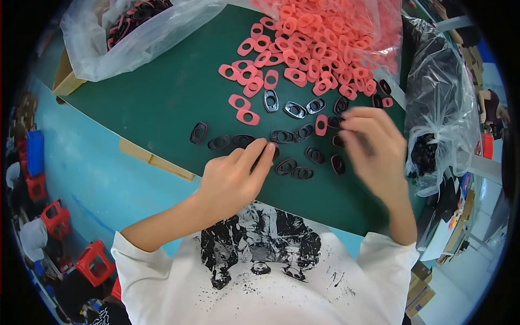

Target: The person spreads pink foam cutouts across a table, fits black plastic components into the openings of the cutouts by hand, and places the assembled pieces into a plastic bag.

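My left hand [233,176] is closed near the front of the green table, thumb and forefinger pinched on a small dark oval ring [277,152], mostly covered by the fingertips. To the right, my right hand [377,149] is blurred by motion. Its fingertips are beside a black oval ring [334,122], and I cannot make out whether they grip anything. Between and around the hands lie several black oval rings [314,155], some glossy like the black ring [295,110] farther back. A single pink oval ring [321,125] lies among them.
A large heap of pink oval rings [314,38] spills from a clear bag at the back of the green table [162,108]. A plastic bag [151,40] with dark and pink pieces stands back left. Another clear bag [439,97] with black contents lies along the right edge.
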Demonstrator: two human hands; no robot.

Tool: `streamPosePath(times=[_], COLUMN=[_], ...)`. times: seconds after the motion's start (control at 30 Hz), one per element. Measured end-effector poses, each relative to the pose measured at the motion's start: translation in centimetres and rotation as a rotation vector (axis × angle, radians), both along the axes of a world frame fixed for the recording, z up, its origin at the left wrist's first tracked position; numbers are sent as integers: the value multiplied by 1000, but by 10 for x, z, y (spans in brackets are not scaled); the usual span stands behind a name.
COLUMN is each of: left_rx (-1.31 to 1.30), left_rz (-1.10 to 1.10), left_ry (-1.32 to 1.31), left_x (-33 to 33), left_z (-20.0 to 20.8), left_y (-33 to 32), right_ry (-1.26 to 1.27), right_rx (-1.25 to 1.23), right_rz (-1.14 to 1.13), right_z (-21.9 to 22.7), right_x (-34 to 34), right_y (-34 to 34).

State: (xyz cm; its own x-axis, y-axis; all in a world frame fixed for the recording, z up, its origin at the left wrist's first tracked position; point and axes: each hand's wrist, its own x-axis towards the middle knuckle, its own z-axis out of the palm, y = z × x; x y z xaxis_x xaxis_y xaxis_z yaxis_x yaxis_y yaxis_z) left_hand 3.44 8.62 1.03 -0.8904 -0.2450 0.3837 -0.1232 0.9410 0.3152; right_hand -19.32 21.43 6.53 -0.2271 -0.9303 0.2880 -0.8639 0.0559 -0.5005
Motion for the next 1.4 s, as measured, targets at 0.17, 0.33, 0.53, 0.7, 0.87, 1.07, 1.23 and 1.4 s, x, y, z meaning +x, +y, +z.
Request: streamPosePath(times=[0.17,0.33,0.53,0.7,0.87,1.07,1.23,1.4], left_rx=[38,5,58,92,68,61,90,102], left_rz=[-39,-52,-42,-29,69,2,-21,-29], left_ry=[-40,54,-75,10,-41,36,20,106], left_x=[-3,-2,-1,-7,-10,2,20,16], left_z=[1,-5,9,4,2,-4,-3,-11], left_y=[-8,-8,-6,-2,10,8,10,7], right_ry=[62,-10,96,-102,211,257,210,-9], right_rx=[133,264,359,397,135,236,99,-17], right_rz=[-88,-113,-120,-132,-62,209,178,99], right_z=[-18,-18,-9,-9,-7,-15,-20,-29], right_x=[-29,-28,-22,-24,-8,3,6,3], right_y=[22,12,2,12,1,-20,-18,-12])
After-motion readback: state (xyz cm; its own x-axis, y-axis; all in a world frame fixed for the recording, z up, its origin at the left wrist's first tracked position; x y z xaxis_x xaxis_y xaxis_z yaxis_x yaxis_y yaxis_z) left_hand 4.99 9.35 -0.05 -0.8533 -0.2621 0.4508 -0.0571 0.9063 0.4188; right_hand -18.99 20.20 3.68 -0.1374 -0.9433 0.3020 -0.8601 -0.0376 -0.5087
